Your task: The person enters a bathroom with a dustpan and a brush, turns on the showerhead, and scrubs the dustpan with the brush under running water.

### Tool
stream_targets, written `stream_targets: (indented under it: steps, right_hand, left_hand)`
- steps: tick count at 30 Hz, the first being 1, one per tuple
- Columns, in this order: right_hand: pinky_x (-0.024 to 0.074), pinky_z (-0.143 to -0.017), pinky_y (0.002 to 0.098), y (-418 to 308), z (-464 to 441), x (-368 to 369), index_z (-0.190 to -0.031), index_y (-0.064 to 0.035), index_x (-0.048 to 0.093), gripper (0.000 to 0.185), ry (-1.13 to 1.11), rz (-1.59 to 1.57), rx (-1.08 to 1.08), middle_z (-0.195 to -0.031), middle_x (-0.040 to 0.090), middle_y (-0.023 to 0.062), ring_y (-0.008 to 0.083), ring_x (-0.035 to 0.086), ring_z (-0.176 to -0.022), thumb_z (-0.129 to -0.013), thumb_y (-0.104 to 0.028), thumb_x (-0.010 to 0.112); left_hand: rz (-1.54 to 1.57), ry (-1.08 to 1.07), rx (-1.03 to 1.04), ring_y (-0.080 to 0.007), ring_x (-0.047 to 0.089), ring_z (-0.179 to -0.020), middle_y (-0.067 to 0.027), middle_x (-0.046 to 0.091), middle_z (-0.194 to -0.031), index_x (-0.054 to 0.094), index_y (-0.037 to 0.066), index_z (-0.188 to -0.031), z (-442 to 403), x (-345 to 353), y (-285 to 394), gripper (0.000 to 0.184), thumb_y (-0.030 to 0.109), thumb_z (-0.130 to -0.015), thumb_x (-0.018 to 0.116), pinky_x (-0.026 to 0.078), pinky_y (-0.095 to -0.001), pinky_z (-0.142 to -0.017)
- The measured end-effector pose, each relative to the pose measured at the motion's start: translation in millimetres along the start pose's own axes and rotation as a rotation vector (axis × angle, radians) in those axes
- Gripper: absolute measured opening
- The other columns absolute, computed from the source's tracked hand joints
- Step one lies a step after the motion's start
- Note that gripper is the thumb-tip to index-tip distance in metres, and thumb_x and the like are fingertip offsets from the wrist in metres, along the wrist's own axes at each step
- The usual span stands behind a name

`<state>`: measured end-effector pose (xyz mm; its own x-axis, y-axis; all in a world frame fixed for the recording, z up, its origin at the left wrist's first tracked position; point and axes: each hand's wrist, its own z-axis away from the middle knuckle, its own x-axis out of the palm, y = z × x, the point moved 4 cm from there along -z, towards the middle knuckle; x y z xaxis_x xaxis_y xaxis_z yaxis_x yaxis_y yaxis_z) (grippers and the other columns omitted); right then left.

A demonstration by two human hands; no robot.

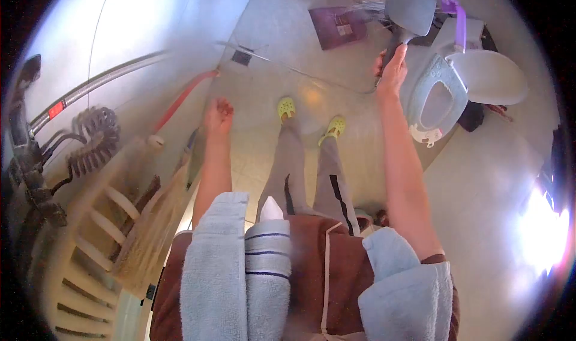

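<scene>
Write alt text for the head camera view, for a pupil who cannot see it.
A person's right hand grips a grey handheld shower head, spraying water, near a toilet with its lid open. The left hand is loosely curled, with nothing visible in it. Light-blue towelling hangs over the person's brown top.
</scene>
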<state>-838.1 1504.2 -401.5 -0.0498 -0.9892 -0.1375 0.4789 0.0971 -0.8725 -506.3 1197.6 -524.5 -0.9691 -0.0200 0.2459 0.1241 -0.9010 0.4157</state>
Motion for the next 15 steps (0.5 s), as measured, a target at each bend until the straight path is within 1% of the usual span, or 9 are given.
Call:
stream_targets:
  steps: [1,2,5,6,8,12,15]
  right_hand:
    - [0.0307,-0.039,0.0251,-1.7,-1.1,-0.6,-0.072,-0.0054,0.047,0.054,0.015,0.018,-0.005,-0.050,0.043,0.0023,0.0119,0.041,-0.041,-0.086,-0.057,0.035]
    - [0.0302,-0.039,0.0250,-1.5,1.2,-2.9,-0.072,-0.0056,0.047,0.054,-0.047,-0.013,-0.023,-0.050,0.043,0.0025,0.0121,0.041,-0.041,-0.086,-0.057,0.035]
    - [0.0290,-0.039,0.0257,19.5,3.0,-23.1,-0.072,-0.0049,0.048,0.052,0.023,-0.057,0.040,-0.051,0.045,0.0025,0.0114,0.041,-0.042,-0.087,-0.054,0.038]
    - [0.0294,-0.039,0.0253,22.3,11.5,-29.1,-0.072,-0.0055,0.048,0.052,0.025,-0.017,0.085,-0.050,0.044,0.0026,0.0118,0.041,-0.042,-0.087,-0.054,0.038]
    - [0.0294,-0.039,0.0255,28.2,24.3,-33.7,-0.072,-0.0059,0.048,0.052,0.009,-0.056,0.136,-0.050,0.044,0.0029,0.0123,0.040,-0.041,-0.086,-0.055,0.038]
    - [0.0293,-0.038,0.0263,27.1,28.1,-24.6,-0.072,-0.0059,0.047,0.052,0.025,-0.058,0.163,-0.050,0.043,0.0036,0.0131,0.039,-0.040,-0.086,-0.056,0.039]
    - [0.0291,-0.037,0.0266,16.5,21.7,-13.9,-0.072,-0.0057,0.046,0.052,-0.012,-0.210,0.111,-0.050,0.043,0.0034,0.0132,0.038,-0.039,-0.086,-0.056,0.039]
  left_hand:
    - [0.012,0.028,-0.007,-0.0161,0.056,-0.066,-0.0045,0.058,-0.074,0.054,0.006,-0.086,1.4,4.7,0.1,0.018,0.023,-0.088,0.050,0.050,-0.0279,-0.059]
    - [0.024,0.056,-0.015,-0.0162,0.056,-0.065,-0.0044,0.058,-0.073,0.054,0.006,-0.085,1.3,6.8,-0.4,0.019,0.025,-0.089,0.049,0.049,-0.0280,-0.058]
    - [-0.016,0.005,0.007,-0.0162,0.056,-0.066,-0.0049,0.057,-0.073,0.053,0.005,-0.084,0.0,0.2,0.6,0.022,0.027,-0.088,0.050,0.050,-0.0279,-0.059]
    - [-0.007,0.053,-0.003,-0.0162,0.056,-0.065,-0.0051,0.057,-0.072,0.053,0.005,-0.083,1.9,-0.5,0.4,0.022,0.026,-0.088,0.050,0.049,-0.0279,-0.059]
    - [0.008,0.150,-0.025,-0.0163,0.056,-0.064,-0.0055,0.057,-0.072,0.053,0.004,-0.081,2.8,-4.2,-2.0,0.022,0.025,-0.087,0.051,0.049,-0.0279,-0.058]
    - [-0.021,0.079,-0.045,-0.0162,0.055,-0.061,-0.0065,0.057,-0.071,0.054,0.003,-0.077,-0.9,-7.2,-5.6,0.017,0.018,-0.084,0.055,0.049,-0.0276,-0.057]
    - [-0.060,-0.005,-0.027,-0.0157,0.054,-0.060,-0.0065,0.057,-0.069,0.055,0.003,-0.076,-4.2,-13.0,-6.1,0.012,0.013,-0.082,0.057,0.049,-0.0273,-0.057]
